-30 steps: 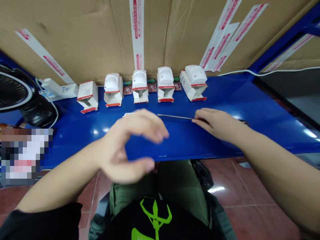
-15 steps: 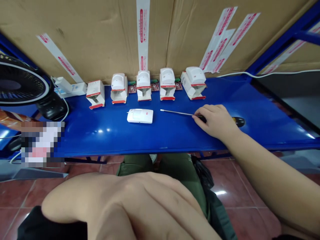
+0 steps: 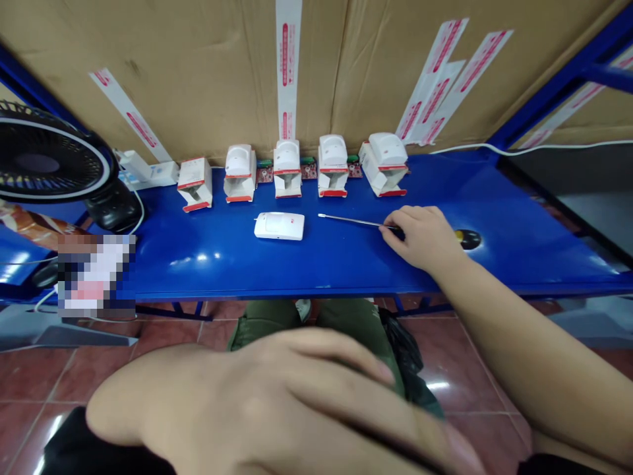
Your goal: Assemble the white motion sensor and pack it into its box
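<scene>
- Right hand (image 3: 420,241) curled, gripping the screwdriver (image 3: 349,220)
- Left hand (image 3: 257,409) open, empty
- One sensor (image 3: 279,226) lies loose; four more sit on boxes (image 3: 240,191); one box (image 3: 194,188) stands bare

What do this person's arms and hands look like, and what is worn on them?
The left hand and right hand are bare, without gloves, and the forearms are uncovered. A black sleeve shows at the upper end of the left arm.

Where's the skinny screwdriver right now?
In the head view, the screwdriver is in the right hand, over the blue shelf, just to the right of the white motion sensor.
</scene>
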`<act>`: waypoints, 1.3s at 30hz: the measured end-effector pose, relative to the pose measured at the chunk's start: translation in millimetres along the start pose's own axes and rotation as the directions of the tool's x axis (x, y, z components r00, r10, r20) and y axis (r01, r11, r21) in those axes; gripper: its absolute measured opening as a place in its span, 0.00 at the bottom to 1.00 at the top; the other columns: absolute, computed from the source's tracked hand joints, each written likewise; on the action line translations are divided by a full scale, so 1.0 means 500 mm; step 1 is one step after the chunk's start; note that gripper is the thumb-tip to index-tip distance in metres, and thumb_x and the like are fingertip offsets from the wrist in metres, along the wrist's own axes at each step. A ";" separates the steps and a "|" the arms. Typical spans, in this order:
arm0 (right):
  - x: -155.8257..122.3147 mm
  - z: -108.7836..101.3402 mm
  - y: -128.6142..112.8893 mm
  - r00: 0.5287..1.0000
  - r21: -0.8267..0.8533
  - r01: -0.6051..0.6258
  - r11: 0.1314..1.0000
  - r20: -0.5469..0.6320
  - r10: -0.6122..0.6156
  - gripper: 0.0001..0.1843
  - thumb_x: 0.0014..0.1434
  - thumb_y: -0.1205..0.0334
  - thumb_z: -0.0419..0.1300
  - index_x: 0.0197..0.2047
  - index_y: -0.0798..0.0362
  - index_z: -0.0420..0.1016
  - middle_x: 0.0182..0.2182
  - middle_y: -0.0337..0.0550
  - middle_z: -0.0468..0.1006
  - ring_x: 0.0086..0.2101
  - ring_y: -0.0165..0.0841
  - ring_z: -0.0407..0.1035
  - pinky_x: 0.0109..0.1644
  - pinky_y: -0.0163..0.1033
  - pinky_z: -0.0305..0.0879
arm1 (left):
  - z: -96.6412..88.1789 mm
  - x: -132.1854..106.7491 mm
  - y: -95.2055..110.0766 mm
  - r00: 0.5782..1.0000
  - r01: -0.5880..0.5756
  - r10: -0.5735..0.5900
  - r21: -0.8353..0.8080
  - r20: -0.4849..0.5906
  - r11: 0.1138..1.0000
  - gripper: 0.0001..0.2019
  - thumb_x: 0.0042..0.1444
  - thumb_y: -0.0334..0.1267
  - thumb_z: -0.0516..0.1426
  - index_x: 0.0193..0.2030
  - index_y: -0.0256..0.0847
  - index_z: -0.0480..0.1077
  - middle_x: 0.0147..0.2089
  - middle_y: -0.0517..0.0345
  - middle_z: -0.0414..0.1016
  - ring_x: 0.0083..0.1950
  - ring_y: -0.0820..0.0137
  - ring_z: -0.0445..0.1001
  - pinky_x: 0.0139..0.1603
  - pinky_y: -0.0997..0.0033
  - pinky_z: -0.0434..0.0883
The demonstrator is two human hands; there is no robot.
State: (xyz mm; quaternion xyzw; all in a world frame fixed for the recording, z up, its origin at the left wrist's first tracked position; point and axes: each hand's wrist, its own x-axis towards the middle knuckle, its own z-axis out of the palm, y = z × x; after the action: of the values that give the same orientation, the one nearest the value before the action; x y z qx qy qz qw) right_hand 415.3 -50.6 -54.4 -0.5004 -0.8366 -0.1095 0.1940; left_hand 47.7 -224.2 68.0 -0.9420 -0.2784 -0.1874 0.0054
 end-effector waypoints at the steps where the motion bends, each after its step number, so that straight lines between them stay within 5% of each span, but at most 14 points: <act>1: 0.000 0.002 0.000 1.000 0.000 0.001 1.000 -0.005 -0.001 0.14 0.74 0.54 0.55 0.38 0.47 0.78 0.37 0.52 0.86 0.40 0.49 0.80 0.50 0.52 0.67 | 0.007 0.013 -0.010 0.997 -0.066 0.063 -0.042 -0.052 0.997 0.21 0.63 0.76 0.56 0.61 0.93 0.73 0.62 0.89 0.85 0.68 0.59 0.86 0.46 0.51 0.91; 2: -0.001 0.003 0.000 1.000 0.001 -0.001 1.000 -0.009 0.001 0.14 0.74 0.54 0.55 0.38 0.47 0.78 0.36 0.52 0.86 0.40 0.49 0.80 0.49 0.52 0.67 | 0.014 0.025 -0.024 0.979 -0.116 0.103 -0.072 -0.174 0.991 0.15 0.72 0.61 0.56 0.60 0.79 0.77 0.62 0.86 0.84 0.60 0.64 0.89 0.46 0.55 0.90; 3: -0.001 0.004 -0.001 1.000 0.002 -0.005 1.000 -0.014 0.005 0.14 0.74 0.54 0.55 0.38 0.47 0.78 0.36 0.51 0.86 0.40 0.49 0.80 0.49 0.52 0.67 | 0.020 0.035 -0.048 0.946 0.022 -0.044 -0.070 -0.322 0.997 0.11 0.74 0.45 0.56 0.54 0.67 0.78 0.58 0.82 0.85 0.54 0.67 0.90 0.50 0.56 0.89; 5: -0.001 0.005 -0.002 1.000 0.004 -0.017 1.000 -0.020 0.018 0.14 0.74 0.54 0.55 0.38 0.47 0.77 0.35 0.51 0.85 0.40 0.49 0.80 0.50 0.52 0.66 | 0.028 0.046 -0.127 0.751 0.287 -0.287 -0.097 -0.595 0.953 0.06 0.70 0.34 0.62 0.44 0.54 0.74 0.44 0.72 0.85 0.43 0.67 0.87 0.49 0.58 0.85; 6: 0.000 0.004 -0.002 1.000 0.004 -0.021 1.000 -0.017 0.021 0.14 0.74 0.54 0.55 0.38 0.47 0.77 0.35 0.51 0.85 0.40 0.49 0.80 0.50 0.52 0.66 | 0.028 0.047 -0.181 0.684 0.389 -0.339 -0.070 -0.646 0.919 0.04 0.67 0.36 0.63 0.43 0.51 0.73 0.41 0.66 0.84 0.41 0.64 0.85 0.48 0.57 0.83; 7: 0.000 0.003 -0.003 1.000 0.005 -0.022 1.000 -0.010 0.022 0.14 0.74 0.54 0.55 0.38 0.47 0.77 0.35 0.51 0.85 0.40 0.49 0.80 0.50 0.52 0.66 | 0.026 0.045 -0.242 0.638 0.507 -0.407 -0.042 -0.654 0.861 0.04 0.64 0.37 0.63 0.40 0.48 0.72 0.39 0.61 0.83 0.40 0.61 0.82 0.47 0.54 0.81; 9: 0.002 0.001 -0.003 1.000 0.009 -0.021 1.000 0.008 0.021 0.13 0.74 0.55 0.55 0.38 0.47 0.77 0.35 0.51 0.85 0.41 0.49 0.80 0.50 0.52 0.66 | 0.019 0.032 -0.364 0.500 0.797 -0.683 -0.025 -0.533 0.603 0.08 0.58 0.35 0.64 0.33 0.47 0.67 0.36 0.56 0.79 0.42 0.58 0.77 0.59 0.48 0.79; 11: 0.003 -0.001 -0.003 1.000 0.017 -0.021 1.000 0.023 0.021 0.13 0.73 0.55 0.55 0.38 0.47 0.77 0.36 0.52 0.85 0.41 0.49 0.79 0.49 0.52 0.66 | 0.013 0.013 -0.460 0.417 0.891 -0.797 0.023 -0.437 0.453 0.11 0.52 0.32 0.64 0.30 0.48 0.64 0.34 0.56 0.74 0.42 0.57 0.72 0.65 0.44 0.76; 13: 0.004 -0.002 -0.003 0.999 0.024 -0.025 0.999 0.026 0.025 0.13 0.73 0.55 0.55 0.38 0.47 0.76 0.36 0.53 0.85 0.41 0.49 0.79 0.49 0.52 0.66 | 0.010 -0.006 -0.514 0.402 0.905 -0.823 0.038 -0.402 0.424 0.13 0.49 0.31 0.64 0.28 0.49 0.62 0.30 0.58 0.67 0.40 0.58 0.67 0.64 0.44 0.77; 16: 0.004 -0.001 -0.003 0.999 0.032 -0.029 0.999 0.021 0.028 0.13 0.73 0.55 0.55 0.38 0.47 0.76 0.36 0.53 0.85 0.41 0.49 0.79 0.49 0.52 0.66 | 0.014 -0.029 -0.535 0.446 0.891 -0.830 0.075 -0.336 0.448 0.14 0.45 0.31 0.64 0.26 0.48 0.61 0.29 0.59 0.65 0.40 0.59 0.66 0.63 0.48 0.78; 22: 0.004 -0.003 -0.004 0.999 0.031 -0.034 0.999 0.025 0.033 0.13 0.73 0.55 0.54 0.38 0.47 0.75 0.37 0.53 0.85 0.41 0.50 0.79 0.48 0.52 0.65 | 0.023 -0.060 -0.538 0.532 0.847 -0.812 0.155 -0.241 0.509 0.04 0.46 0.35 0.62 0.30 0.45 0.72 0.45 0.51 0.81 0.54 0.53 0.76 0.70 0.46 0.77; 29: 0.006 -0.007 -0.007 0.998 0.029 -0.051 0.998 0.047 0.049 0.12 0.73 0.55 0.55 0.38 0.47 0.75 0.36 0.53 0.85 0.41 0.49 0.79 0.48 0.52 0.65 | 0.032 -0.078 -0.546 0.577 0.809 -0.805 0.229 -0.138 0.541 0.23 0.50 0.39 0.58 0.51 0.38 0.85 0.63 0.42 0.81 0.68 0.51 0.75 0.79 0.48 0.72; 34: 0.007 -0.012 -0.007 0.996 0.039 -0.050 0.998 0.074 0.047 0.11 0.72 0.55 0.54 0.39 0.47 0.74 0.38 0.52 0.86 0.41 0.48 0.80 0.48 0.51 0.65 | 0.042 -0.064 -0.541 0.566 0.809 -0.817 0.268 -0.111 0.524 0.24 0.59 0.46 0.56 0.49 0.31 0.86 0.72 0.33 0.73 0.75 0.44 0.69 0.84 0.41 0.64; 39: 0.007 -0.014 -0.008 0.996 0.038 -0.055 0.998 0.078 0.052 0.11 0.73 0.56 0.54 0.39 0.47 0.75 0.39 0.53 0.87 0.41 0.48 0.81 0.48 0.52 0.66 | 0.034 -0.045 -0.520 0.537 0.826 -0.839 0.255 -0.085 0.503 0.28 0.59 0.54 0.56 0.44 0.30 0.86 0.73 0.27 0.73 0.71 0.40 0.73 0.81 0.42 0.68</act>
State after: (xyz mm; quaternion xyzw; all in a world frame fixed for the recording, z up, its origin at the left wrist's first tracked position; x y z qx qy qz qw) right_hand 411.9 -52.3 -46.7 -0.5225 -0.8318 -0.0683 0.1746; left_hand -100.6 -14.5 19.7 -0.6863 -0.7190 -0.1045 0.0334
